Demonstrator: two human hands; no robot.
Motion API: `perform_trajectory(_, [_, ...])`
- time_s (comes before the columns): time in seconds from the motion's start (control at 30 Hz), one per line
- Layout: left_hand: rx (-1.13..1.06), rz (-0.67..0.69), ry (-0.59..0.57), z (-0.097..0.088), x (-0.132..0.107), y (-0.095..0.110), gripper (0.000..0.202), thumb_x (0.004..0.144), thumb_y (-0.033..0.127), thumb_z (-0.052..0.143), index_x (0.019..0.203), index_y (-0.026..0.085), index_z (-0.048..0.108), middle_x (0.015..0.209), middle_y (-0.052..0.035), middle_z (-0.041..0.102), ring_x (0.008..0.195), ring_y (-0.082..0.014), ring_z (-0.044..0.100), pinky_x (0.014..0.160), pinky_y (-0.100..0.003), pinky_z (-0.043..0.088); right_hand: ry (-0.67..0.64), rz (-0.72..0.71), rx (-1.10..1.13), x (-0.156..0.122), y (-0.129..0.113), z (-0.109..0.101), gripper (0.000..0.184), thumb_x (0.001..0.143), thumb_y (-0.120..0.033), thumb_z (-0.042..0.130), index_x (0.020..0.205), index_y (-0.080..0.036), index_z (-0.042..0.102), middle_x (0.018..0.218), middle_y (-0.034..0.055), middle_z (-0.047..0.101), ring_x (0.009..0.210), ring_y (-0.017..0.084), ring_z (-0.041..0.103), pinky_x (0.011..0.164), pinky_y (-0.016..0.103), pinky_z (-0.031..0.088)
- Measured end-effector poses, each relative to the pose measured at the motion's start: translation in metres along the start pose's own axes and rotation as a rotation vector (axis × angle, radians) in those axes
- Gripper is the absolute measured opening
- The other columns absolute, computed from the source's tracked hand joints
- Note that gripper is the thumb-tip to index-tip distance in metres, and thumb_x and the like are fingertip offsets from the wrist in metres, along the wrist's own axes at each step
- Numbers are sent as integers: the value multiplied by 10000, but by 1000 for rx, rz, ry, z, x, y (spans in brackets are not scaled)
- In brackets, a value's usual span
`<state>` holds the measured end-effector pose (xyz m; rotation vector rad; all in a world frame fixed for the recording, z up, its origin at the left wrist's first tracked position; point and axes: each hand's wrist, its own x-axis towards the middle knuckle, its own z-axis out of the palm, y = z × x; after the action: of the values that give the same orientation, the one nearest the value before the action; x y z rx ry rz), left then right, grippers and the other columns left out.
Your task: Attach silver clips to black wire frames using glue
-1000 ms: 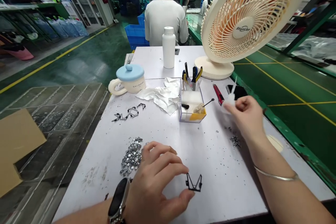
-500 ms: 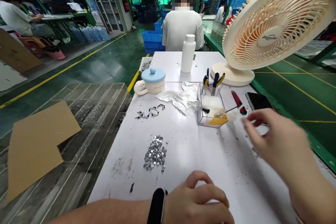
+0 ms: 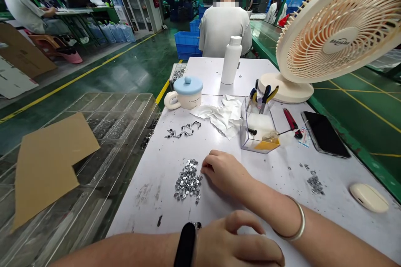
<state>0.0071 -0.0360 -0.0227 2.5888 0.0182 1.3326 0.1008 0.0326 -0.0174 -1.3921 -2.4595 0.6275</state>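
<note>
A pile of small shiny metal pieces [image 3: 188, 181] lies on the white table [image 3: 140, 212]. My right hand [image 3: 227, 171], with a bangle on the forearm, rests at the pile's right edge. Its thumb and fingers are pinched together, and what is between the tips is too small to make out. Nearer to me, my left hand [image 3: 239, 240] stays low over the table, with a black wristband [image 3: 185, 244] on its wrist. Its fingers are curled, with the tips hidden from view. A smaller group of metal pieces [image 3: 315, 184] lies to the right.
Beyond the pile are bent metal parts [image 3: 184, 130], a lidded mug [image 3: 188, 96], crumpled tissue [image 3: 224, 117] and a clear box [image 3: 260, 144] with pliers. A fan [image 3: 338, 41], phone [image 3: 326, 133], red cutter [image 3: 292, 122] and cream case [image 3: 369, 197] occupy the right. A person [image 3: 225, 29] sits ahead.
My right hand has swung left from beside the clear box to the metal pile, uncovering the phone, cream case and smaller group. My left hand stays low, with its fingers shifted slightly.
</note>
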Motion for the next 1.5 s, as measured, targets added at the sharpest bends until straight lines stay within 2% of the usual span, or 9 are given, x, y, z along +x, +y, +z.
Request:
perform_trajectory(0.13, [-38,-55,-34,-2,2,4,414,970,179,210,801,172,588,935,68,687,994,-51,558,944,-266,368,4,21,38,-11,11,-5,135,815,-133,547,829,-180,673,856,55,636,765,164,602,694,282,467])
perform_trajectory(0.33, [-71,-312,-14,1,9,16,361,996,214,228,824,154,539,720,52,683,855,-41,609,963,-250,325,51,52,89,-19,20,-5,161,806,-160,574,950,-189,639,924,36,624,784,147,590,714,276,474])
perform_trajectory(0.43, [-52,-328,3,2,10,15,341,992,229,254,821,158,541,710,53,681,836,-45,615,927,-250,353,81,62,87,-15,14,3,98,812,-215,586,881,-178,645,895,49,607,766,161,575,688,290,473])
perform_trajectory(0.6, [-25,-323,-41,-1,9,13,290,974,196,322,838,168,576,809,56,694,905,-66,597,924,-284,359,111,28,72,-10,9,7,134,811,-120,528,758,-160,645,849,77,610,770,189,574,679,316,461])
perform_trajectory(0.8, [119,-286,-81,-13,14,8,231,930,219,419,855,161,629,769,19,674,883,-132,581,889,-334,363,227,71,152,-47,27,-30,117,852,-196,521,867,-209,636,798,10,674,709,150,622,639,275,498])
perform_trajectory(0.9, [181,-301,-37,-14,15,1,151,839,268,560,842,134,631,777,-12,659,867,-167,567,876,-375,357,303,127,231,-73,38,-50,87,831,-245,581,887,-258,646,818,-33,693,741,125,648,642,225,521])
perform_trajectory(1.0, [215,-368,15,-14,16,-6,146,742,248,642,827,130,627,776,-27,652,867,-186,562,873,-400,350,349,161,352,-91,47,-58,88,797,-260,633,869,-300,665,851,-48,693,785,122,648,676,215,528])
perform_trajectory(1.13, [246,-529,22,-15,17,-8,139,723,234,659,828,149,626,793,-32,652,879,-202,568,870,-416,363,395,121,478,-99,54,-54,127,799,-218,635,867,-318,670,879,-43,678,815,118,629,718,227,518])
perform_trajectory(1.5, [317,-670,-30,-18,22,-13,109,733,226,651,828,177,629,788,-22,649,867,-206,563,890,-437,348,411,182,639,-104,51,-39,110,741,-234,704,810,-307,660,810,-36,679,784,136,632,658,222,524])
